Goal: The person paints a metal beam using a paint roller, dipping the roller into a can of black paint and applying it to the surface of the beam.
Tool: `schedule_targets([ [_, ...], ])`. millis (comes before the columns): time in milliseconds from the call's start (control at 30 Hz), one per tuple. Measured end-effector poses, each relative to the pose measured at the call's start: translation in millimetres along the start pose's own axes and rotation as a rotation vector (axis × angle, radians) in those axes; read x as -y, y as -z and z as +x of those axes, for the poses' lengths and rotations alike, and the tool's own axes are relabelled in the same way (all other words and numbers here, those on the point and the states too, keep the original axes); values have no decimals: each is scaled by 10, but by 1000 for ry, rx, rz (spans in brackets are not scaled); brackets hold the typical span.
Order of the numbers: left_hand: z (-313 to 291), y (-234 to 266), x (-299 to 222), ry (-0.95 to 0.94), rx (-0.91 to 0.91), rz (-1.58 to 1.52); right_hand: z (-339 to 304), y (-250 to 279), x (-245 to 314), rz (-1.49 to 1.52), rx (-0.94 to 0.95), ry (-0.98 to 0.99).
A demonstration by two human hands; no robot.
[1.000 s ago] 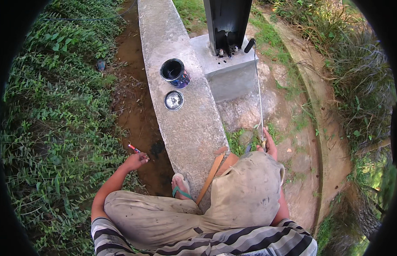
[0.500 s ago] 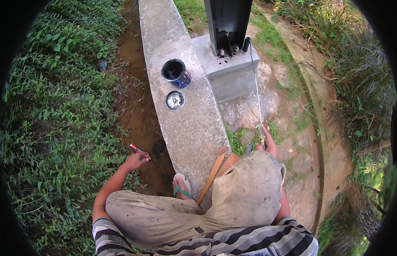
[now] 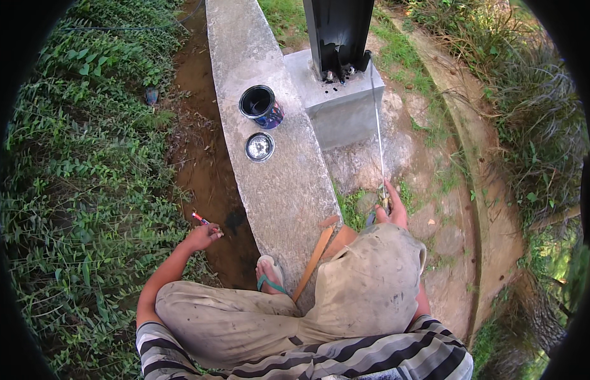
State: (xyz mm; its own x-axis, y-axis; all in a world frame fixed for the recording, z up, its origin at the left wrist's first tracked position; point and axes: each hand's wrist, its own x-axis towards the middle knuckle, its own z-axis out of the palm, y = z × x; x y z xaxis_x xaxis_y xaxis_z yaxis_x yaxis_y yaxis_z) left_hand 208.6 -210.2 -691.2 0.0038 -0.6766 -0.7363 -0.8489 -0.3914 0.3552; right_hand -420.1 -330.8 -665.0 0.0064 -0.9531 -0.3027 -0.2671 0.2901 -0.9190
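My right hand (image 3: 395,210) is closed around the handle of a long-rod mini paint roller (image 3: 380,136). Its dark head lies against the lower right edge of a black metal post (image 3: 339,31). Out to the left, my left hand (image 3: 205,237) pinches a slim red, white and bluish stick (image 3: 200,219) whose kind I cannot make out. An open can of black paint (image 3: 269,116) stands on the concrete ledge (image 3: 288,183), with its paint-smeared round lid (image 3: 259,146) just nearer to me. The post rises from a grey concrete block (image 3: 342,117), where black drips surround the bolts.
Wooden pieces (image 3: 315,259) lie beside my sandalled foot (image 3: 268,275) on the ledge. Muddy soil (image 3: 209,158) and dense green plants (image 3: 98,190) border the left side. Rocky ground and a curved concrete edge (image 3: 466,145) run along the right.
The roller's head has shifted slightly left and up, from beside the post onto its edge. My right hand has tilted with the rod. My left hand stays nearly still.
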Motion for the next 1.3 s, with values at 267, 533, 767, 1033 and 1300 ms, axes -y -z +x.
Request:
schedule_targets([
  [267,-23,25,157,-14,-45,22,-67,-52,29,82,23,9],
  [533,-75,57,81,-19,-63,48,-139,-197,-31,-51,2,23],
  [767,21,27,-32,-23,-31,19,-148,-64,-401,-107,4,226],
  [1033,6,48,15,-11,-19,14,-104,-88,69,40,31,-25],
  [1300,-74,37,142,6,-26,29,-214,-195,135,-99,70,-250],
])
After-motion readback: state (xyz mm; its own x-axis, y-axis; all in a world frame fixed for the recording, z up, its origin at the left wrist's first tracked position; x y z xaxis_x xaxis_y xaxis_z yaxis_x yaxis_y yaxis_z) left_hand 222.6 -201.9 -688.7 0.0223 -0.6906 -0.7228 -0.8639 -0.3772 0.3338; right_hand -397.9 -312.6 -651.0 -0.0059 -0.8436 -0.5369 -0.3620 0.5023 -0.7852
